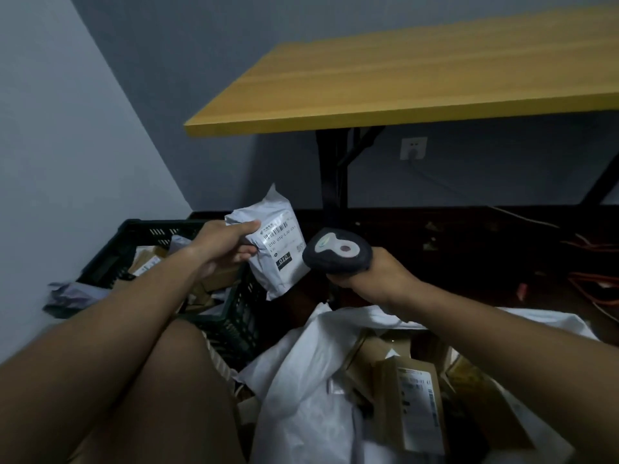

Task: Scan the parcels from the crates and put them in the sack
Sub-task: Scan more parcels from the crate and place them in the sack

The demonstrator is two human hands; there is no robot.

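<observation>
Grey parcel (pixel 273 244) pinched in left hand (pixel 221 244) above the crate (pixel 234 316); right hand (pixel 375 279) grips scanner (pixel 336 251) — tilted label could misread.

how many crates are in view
1: a black plastic crate on the floor by the left wall, beside the left hand, with parcels inside. Others may sit out of frame.
</observation>
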